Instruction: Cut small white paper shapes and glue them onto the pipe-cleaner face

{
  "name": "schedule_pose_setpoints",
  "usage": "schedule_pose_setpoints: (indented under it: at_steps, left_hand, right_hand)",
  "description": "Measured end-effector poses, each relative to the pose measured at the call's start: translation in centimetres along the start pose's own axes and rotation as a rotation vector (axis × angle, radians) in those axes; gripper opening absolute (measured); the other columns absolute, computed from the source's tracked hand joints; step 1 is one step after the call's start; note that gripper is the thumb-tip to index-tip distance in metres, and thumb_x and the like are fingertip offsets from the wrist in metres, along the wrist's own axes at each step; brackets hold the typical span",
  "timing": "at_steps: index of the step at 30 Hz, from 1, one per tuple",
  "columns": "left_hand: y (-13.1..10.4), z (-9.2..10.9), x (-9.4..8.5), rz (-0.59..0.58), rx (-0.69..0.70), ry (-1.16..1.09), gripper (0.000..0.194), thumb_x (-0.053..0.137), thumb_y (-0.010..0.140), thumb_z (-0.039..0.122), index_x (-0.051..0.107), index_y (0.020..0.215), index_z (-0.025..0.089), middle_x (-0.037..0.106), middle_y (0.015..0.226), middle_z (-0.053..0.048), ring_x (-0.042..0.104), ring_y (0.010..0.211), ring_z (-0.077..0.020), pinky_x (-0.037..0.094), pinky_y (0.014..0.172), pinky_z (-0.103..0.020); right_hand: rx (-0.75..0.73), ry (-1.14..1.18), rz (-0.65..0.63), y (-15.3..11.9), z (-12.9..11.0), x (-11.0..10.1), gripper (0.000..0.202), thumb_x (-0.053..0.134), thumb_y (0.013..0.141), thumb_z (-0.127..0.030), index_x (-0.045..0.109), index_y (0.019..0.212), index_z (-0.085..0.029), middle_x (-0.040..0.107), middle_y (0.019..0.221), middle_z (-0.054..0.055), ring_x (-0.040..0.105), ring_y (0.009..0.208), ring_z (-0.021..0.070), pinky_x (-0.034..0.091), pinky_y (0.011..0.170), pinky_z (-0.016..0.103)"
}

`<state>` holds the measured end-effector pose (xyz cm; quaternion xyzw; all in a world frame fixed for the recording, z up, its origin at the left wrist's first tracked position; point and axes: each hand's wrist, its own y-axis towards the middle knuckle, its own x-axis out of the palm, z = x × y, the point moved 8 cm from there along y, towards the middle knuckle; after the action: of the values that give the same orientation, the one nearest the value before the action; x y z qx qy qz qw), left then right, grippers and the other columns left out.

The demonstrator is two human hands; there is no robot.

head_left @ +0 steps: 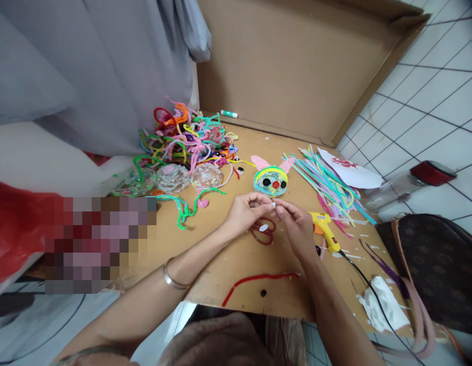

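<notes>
Over the middle of the table, my left hand (248, 209) and my right hand (296, 219) meet at the fingertips. Both pinch a small white piece (274, 205), too small to make out fully. Just beyond them lies a round animal face (273, 189) with pink ears, a yellow and green band, black eyes and a red nose. Beneath my hands is a dark red looped thing (268, 242), partly hidden, with a white oval piece (263, 228) on it. A red pipe cleaner (254, 278) and a black bead (263, 293) lie nearer to me.
A yellow glue gun (327, 231) with a black cord is right of my right hand. Pipe cleaners (323, 178) lie behind it; a tangled colourful heap (193, 132) is at the back left. A bottle (407, 185) and a brown bag (430, 264) stand at the right.
</notes>
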<state>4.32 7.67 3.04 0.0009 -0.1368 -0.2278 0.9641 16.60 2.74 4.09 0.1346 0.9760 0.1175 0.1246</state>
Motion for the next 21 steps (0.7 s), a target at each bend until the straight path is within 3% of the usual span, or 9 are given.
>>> schedule_pose_setpoints:
  at_steps: [4, 9, 12, 21]
  left_hand:
    - [0.1, -0.3, -0.4, 0.030, -0.024, -0.009, 0.034, 0.080, 0.059, 0.038, 0.065, 0.073, 0.011, 0.066, 0.063, -0.001, 0.058, 0.053, -0.0080, 0.045, 0.052, -0.018]
    - [-0.1, -0.9, 0.5, -0.077, -0.082, -0.092, 0.037, 0.081, 0.058, 0.037, 0.062, 0.079, 0.012, 0.069, 0.066, -0.003, 0.065, 0.058, -0.0134, 0.051, 0.056, -0.023]
    - [-0.1, -0.8, 1.0, -0.122, -0.063, -0.129, 0.039, 0.082, 0.058, 0.035, 0.062, 0.083, 0.012, 0.070, 0.070, -0.004, 0.067, 0.063, -0.0150, 0.054, 0.061, -0.025]
    - [-0.1, -0.8, 0.9, -0.108, -0.059, -0.132, 0.038, 0.082, 0.058, 0.033, 0.062, 0.084, 0.012, 0.070, 0.070, -0.003, 0.068, 0.064, -0.0154, 0.054, 0.061, -0.026]
  right_hand:
    - [0.030, 0.048, 0.023, 0.0, 0.1, 0.0, 0.019, 0.068, 0.074, -0.032, 0.072, 0.087, -0.019, 0.074, 0.085, 0.004, 0.067, 0.075, 0.0174, 0.055, 0.072, 0.032]
    - [0.084, 0.121, -0.002, 0.1, 0.6, -0.2, 0.015, 0.069, 0.073, -0.033, 0.072, 0.077, -0.018, 0.069, 0.064, 0.000, 0.062, 0.059, 0.0129, 0.052, 0.059, 0.026]
    - [0.098, 0.143, 0.010, 0.2, 0.7, -0.4, 0.018, 0.068, 0.074, -0.035, 0.072, 0.077, -0.018, 0.067, 0.061, 0.000, 0.060, 0.056, 0.0122, 0.051, 0.056, 0.026]
    - [0.110, 0.156, 0.040, 0.2, 0.8, -0.6, 0.018, 0.068, 0.074, -0.035, 0.073, 0.079, -0.018, 0.068, 0.062, 0.001, 0.060, 0.056, 0.0125, 0.051, 0.056, 0.026]
